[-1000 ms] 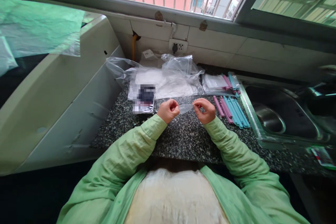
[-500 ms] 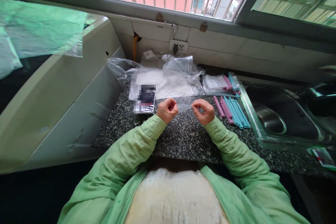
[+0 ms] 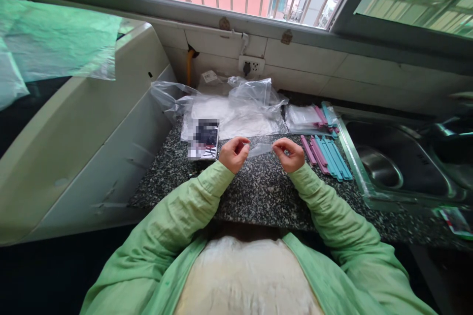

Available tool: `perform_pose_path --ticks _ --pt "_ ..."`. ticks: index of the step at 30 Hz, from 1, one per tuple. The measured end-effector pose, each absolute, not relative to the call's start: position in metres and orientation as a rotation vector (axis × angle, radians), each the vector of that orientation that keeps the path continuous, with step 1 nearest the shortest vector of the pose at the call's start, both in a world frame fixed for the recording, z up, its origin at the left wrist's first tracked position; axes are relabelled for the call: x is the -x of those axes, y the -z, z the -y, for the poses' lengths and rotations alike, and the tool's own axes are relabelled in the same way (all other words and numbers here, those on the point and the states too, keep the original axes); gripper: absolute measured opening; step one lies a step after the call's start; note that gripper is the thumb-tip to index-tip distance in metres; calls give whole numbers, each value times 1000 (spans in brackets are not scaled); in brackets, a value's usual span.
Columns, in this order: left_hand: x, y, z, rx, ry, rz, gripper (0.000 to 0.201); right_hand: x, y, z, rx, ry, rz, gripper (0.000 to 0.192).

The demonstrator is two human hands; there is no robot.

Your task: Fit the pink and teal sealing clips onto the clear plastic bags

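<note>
Near the granite counter's (image 3: 258, 202) left edge, a box (image 3: 210, 149) is partly pixelated. The left hand (image 3: 233, 155) curls, thumb and forefinger slightly parted; its grip is unclear. Between the hands, over mid-counter, spans a clear plastic piece (image 3: 259, 149), outline faint. The right hand's (image 3: 290, 155) fingertips pinch its right end. Pink strips (image 3: 318, 152) and blue strips (image 3: 331, 158) lie before the cut-off sink (image 3: 402, 157).

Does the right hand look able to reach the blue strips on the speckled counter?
Probably yes: the blue strips lie uncovered nearby, past the pink strips, though the right hand is pinching clear plastic.
</note>
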State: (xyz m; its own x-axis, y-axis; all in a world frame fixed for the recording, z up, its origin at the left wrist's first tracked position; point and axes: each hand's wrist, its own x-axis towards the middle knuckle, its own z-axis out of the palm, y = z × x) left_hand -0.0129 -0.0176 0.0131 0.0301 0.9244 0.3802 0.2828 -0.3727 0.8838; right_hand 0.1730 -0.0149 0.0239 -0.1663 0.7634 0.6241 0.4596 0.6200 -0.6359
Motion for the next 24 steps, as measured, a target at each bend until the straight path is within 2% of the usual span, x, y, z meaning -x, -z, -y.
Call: perform_pose_path --ticks 6,15,18,24 --pt "18 -15 15 -1974 -1375 -1238 19 -182 -20 7 1043 -537 1582 14" --pt "16 -11 16 -2166 -1285 -1229 15 -185 -14 3 1068 -562 1554 18" --pt "16 -11 17 -2250 -1270 -1271 17 -187 -15 3 1085 -481 1589 14" --pt "16 -13 18 -2648 -1168 -1357 23 -193 -29 6 1011 -97 1838 17"
